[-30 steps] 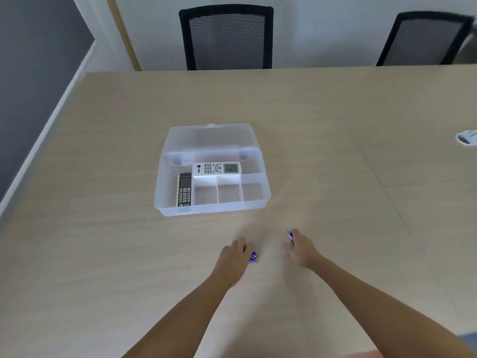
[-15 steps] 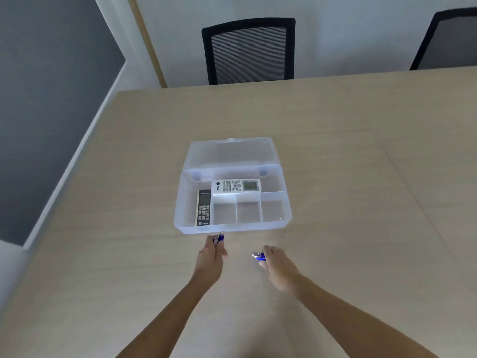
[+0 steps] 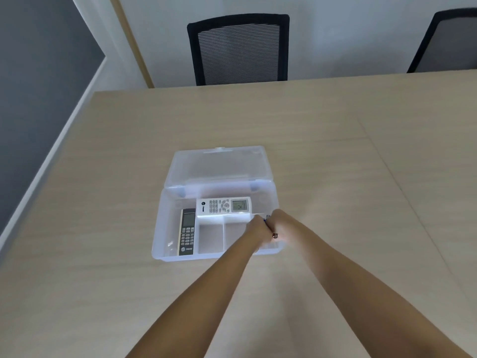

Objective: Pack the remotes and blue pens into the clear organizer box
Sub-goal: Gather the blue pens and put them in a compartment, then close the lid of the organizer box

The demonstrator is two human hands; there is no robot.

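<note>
Two bare forearms reach from 6 o'clock toward the middle of the pale wood table (image 3: 335, 156), converging over the right front part of the clear organizer box (image 3: 158, 244). The left hand (image 3: 254, 229) and right hand (image 3: 280, 224) are pressed side by side, knuckles up, both curled closed. A sliver of blue pen (image 3: 265, 217) shows at their far edge, right where the two hands meet; the fingers hide the rest, so which hand pinches it, and whether each has its own, cannot be told. A small ring (image 3: 275, 236) sits on a finger of the right hand.

Under the hands lie the box's small front compartments; the two at 9 o'clock of the hands look bare. Further toward 9 o'clock, the dark remote (image 3: 187, 235) lies lengthwise in the narrow left compartment, screen end away from the person. At 11 o'clock of the hands, the white remote (image 3: 223, 206) lies crosswise in the long rear compartment, its display at the right end, just beside the fingertips.

Beyond it the hinged lid (image 3: 218, 165) lies open and flat toward 12 o'clock. Past the table's far edge stand a black mesh chair (image 3: 238, 49) at 12 o'clock and a second chair (image 3: 449, 45) at 2 o'clock
</note>
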